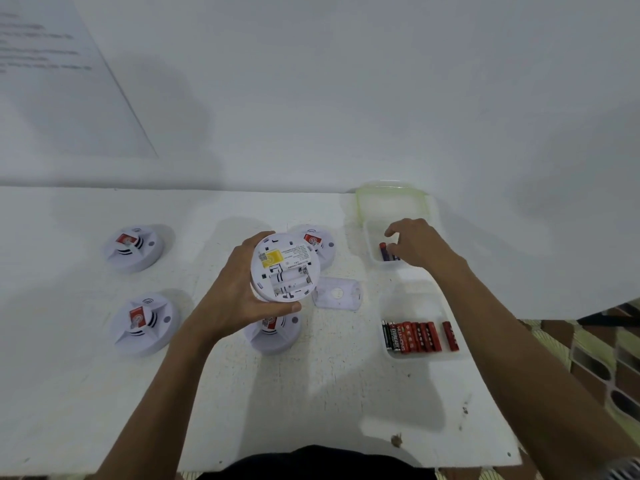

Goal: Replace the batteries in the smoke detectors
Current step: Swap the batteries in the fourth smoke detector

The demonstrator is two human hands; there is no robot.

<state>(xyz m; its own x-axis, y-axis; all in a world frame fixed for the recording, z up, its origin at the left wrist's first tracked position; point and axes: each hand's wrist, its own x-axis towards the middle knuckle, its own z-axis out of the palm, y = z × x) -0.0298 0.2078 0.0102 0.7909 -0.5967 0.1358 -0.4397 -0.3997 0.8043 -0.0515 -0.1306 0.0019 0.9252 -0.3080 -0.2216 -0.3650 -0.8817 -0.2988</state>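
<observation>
The detector (284, 268) is held in the air above the middle of the table (311, 393), with its back side turned to the camera. The battery bay in this back is open and empty, and a yellow label sits above the bay. The left hand (239, 292) grips the detector by its rim, with the thumb along the lower edge and the fingers round the far edge.

A clear cover (337, 293) lies flat on the table just to the right of the detector.

The right hand (415, 242) is over the far box (372, 233), its fingers bent down onto the batteries (383, 251) inside. The fingers hide the contact, so I cannot tell if they hold a battery or only touch it.

The near box (412, 299) contains a row of cells (415, 337), red and black, lying side by side. A lid (391, 192) with a green rim is just behind the far box, at the wall.

Four other detectors rest face up on the table, each with a red sticker. Two are at the left (133, 247) (145, 323), one is partly hidden behind the held detector (317, 242), and one is under the left hand (273, 332).
</observation>
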